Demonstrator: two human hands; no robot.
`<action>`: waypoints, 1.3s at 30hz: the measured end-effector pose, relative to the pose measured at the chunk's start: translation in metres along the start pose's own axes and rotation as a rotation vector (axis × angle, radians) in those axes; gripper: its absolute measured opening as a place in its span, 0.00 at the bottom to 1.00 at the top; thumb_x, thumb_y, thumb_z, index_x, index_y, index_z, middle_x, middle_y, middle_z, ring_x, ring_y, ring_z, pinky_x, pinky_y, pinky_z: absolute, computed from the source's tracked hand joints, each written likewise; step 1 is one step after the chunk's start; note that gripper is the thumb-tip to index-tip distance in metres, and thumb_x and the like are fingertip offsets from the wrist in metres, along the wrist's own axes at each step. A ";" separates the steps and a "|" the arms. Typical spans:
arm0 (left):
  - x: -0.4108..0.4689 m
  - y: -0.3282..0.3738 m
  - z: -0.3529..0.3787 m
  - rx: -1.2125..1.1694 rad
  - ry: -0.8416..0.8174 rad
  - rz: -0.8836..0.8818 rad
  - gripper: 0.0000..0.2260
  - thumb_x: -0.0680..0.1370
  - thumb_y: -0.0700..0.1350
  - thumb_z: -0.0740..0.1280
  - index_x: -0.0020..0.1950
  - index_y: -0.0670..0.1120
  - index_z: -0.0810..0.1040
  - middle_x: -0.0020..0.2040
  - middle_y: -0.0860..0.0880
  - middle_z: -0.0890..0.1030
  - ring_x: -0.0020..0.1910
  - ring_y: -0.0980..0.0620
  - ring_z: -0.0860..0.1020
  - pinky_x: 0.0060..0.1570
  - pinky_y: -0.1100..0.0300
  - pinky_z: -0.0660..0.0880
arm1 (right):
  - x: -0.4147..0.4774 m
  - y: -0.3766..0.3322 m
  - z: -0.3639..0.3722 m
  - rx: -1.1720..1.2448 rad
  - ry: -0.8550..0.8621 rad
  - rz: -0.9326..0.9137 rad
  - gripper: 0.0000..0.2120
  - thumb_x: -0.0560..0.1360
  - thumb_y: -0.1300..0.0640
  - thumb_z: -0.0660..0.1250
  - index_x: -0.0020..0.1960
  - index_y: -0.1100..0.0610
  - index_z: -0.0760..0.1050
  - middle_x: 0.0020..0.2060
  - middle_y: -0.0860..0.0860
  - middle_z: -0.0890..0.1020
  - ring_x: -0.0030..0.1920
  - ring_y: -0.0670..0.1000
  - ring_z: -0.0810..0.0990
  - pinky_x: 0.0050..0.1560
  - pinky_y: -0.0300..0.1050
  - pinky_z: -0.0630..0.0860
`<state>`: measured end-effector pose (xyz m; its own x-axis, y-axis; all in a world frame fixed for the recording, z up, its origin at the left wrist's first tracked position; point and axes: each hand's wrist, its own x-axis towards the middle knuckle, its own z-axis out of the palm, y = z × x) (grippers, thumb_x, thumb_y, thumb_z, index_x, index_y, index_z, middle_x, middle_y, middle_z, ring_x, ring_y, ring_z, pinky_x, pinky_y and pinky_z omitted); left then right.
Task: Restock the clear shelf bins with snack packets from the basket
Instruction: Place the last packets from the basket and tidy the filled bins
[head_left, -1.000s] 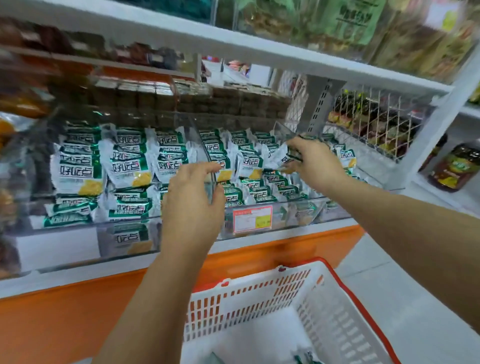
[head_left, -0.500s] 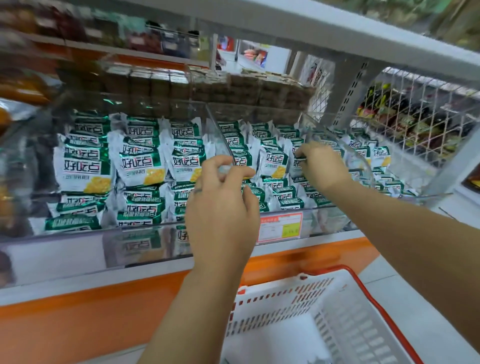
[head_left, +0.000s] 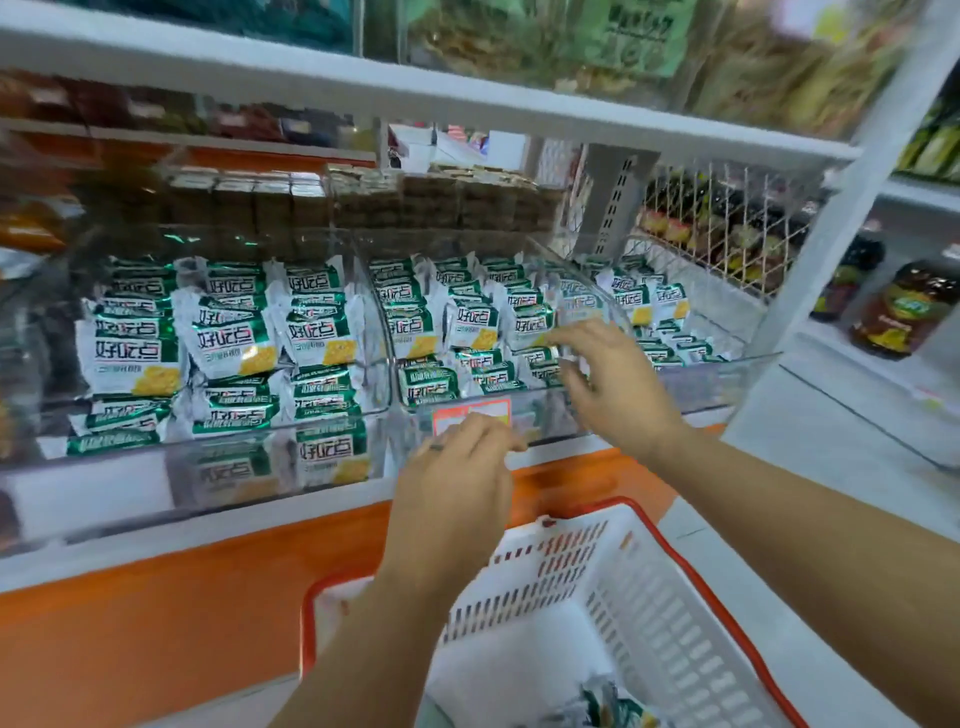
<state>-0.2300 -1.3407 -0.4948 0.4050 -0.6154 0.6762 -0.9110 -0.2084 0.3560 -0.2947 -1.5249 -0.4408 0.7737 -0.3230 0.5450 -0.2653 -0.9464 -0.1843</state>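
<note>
The snack packets (head_left: 228, 338) are printed silver-white with green bands, dark lettering and a yellow cracker image. The bins (head_left: 104, 483) are made of colourless clear plastic. The basket (head_left: 649, 623) is white, patterned with rows of narrow slots, and edged with a red rim. The shelf fascia (head_left: 130, 649) is coloured orange; the shelf board (head_left: 363, 93) above is white. The price label (head_left: 470, 415) is framed in orange-red. A white diamond pattern is formed by the wire mesh (head_left: 727, 223). The rear packets (head_left: 431, 202) are brown. The jar (head_left: 904, 312) is dark brown with a green label.
</note>
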 end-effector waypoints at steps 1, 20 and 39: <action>-0.008 0.003 0.005 -0.002 -0.072 -0.011 0.13 0.73 0.42 0.56 0.48 0.49 0.80 0.47 0.52 0.81 0.42 0.49 0.81 0.41 0.57 0.76 | -0.017 -0.002 -0.004 0.017 0.047 -0.028 0.13 0.75 0.63 0.61 0.57 0.60 0.78 0.52 0.55 0.80 0.53 0.56 0.77 0.56 0.50 0.72; -0.185 -0.001 0.137 -0.255 -1.203 -0.696 0.13 0.81 0.45 0.60 0.64 0.48 0.75 0.62 0.49 0.77 0.57 0.52 0.75 0.54 0.63 0.69 | -0.274 0.073 0.107 0.026 -1.358 0.447 0.20 0.74 0.57 0.67 0.65 0.56 0.73 0.60 0.55 0.77 0.59 0.53 0.75 0.51 0.39 0.68; -0.140 0.016 0.113 -0.387 -1.243 -0.673 0.17 0.80 0.46 0.64 0.68 0.48 0.72 0.66 0.48 0.75 0.59 0.54 0.74 0.54 0.64 0.69 | -0.247 0.045 0.084 0.117 -1.217 0.379 0.15 0.70 0.58 0.74 0.54 0.54 0.74 0.40 0.47 0.74 0.43 0.49 0.72 0.38 0.39 0.68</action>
<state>-0.3101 -1.3434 -0.6567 0.2273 -0.7732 -0.5920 -0.4229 -0.6260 0.6552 -0.4492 -1.4877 -0.6523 0.7028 -0.3065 -0.6420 -0.5800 -0.7694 -0.2676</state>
